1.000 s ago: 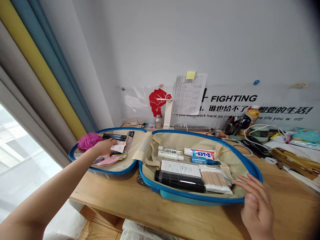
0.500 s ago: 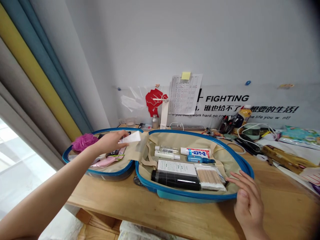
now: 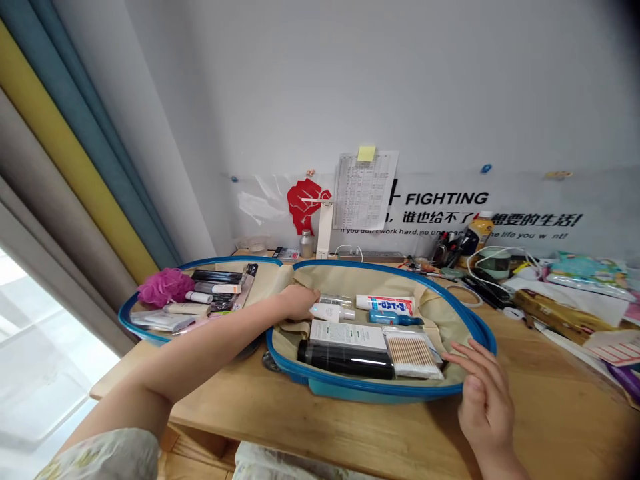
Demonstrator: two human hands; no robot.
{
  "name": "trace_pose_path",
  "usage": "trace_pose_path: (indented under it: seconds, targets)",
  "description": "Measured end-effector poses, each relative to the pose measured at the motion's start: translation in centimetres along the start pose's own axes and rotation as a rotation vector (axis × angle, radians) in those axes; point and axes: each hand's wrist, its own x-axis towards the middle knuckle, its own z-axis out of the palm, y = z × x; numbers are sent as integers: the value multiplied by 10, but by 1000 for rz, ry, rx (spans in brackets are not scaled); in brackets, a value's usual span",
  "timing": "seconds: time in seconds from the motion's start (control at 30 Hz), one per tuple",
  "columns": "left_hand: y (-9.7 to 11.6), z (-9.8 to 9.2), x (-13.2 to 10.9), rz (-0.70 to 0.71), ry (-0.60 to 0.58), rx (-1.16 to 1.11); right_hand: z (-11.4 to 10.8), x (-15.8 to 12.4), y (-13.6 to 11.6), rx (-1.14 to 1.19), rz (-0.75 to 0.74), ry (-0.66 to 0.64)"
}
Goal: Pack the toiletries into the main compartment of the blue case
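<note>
An open case with blue edges [image 3: 480, 320] lies on the desk. My left hand [image 3: 299, 301] reaches into its right half, closed on one end of a white tube [image 3: 327, 311], fingers partly hidden. Behind the tube is a clear bottle [image 3: 337, 300]; toothpaste [image 3: 385, 304] and a blue bottle [image 3: 393, 317] lie to its right. Nearer are a white box [image 3: 347, 335], a black bottle [image 3: 345, 360] and a pack of cotton swabs [image 3: 413, 353]. My right hand [image 3: 483, 387] rests at the case's right edge, fingers apart, holding nothing.
The case's left half holds a pink bath puff [image 3: 165, 287], a white-capped tube [image 3: 199, 297] and several packets. Behind the case stand a small jar [image 3: 306, 245] and a white lamp [image 3: 325, 230]. Pens, cables, a yellow bottle [image 3: 479, 233] and a gold pouch [image 3: 555, 317] crowd the right.
My left hand has moved right and down with the white tube, from above the case's middle into its right half. My right hand stays at the edge. The view has shifted slightly.
</note>
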Motion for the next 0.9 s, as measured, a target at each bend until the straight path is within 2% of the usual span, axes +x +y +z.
trace_pose_path:
  seconds: [0.23, 0.33, 0.4, 0.47, 0.57, 0.7, 0.8, 0.9]
  targets:
    - [-1, 4, -6, 29, -45, -30, 0, 1, -1, -5, -5, 8]
    - [-3, 1, -10, 55, -3, -49, -2, 2, 0, -16, -13, -12]
    - [-12, -5, -15, 54, 68, -65, -3, 2, 0, -24, -10, -24]
    - [-32, -11, -24, 14, 147, -80, -3, 2, -1, -36, 2, -30]
    - [-80, -15, -40, -150, 208, -75, -2, 2, -2, -40, 20, -14]
    - [-143, 5, -65, -383, 123, -18, 0, 2, -2, -26, 10, 6]
    - [-168, 29, -80, -437, 34, 10, -1, 3, -2, -26, 11, -9]
    - [-175, 46, -86, -435, -5, 28, -3, 3, -2, -36, 8, -30]
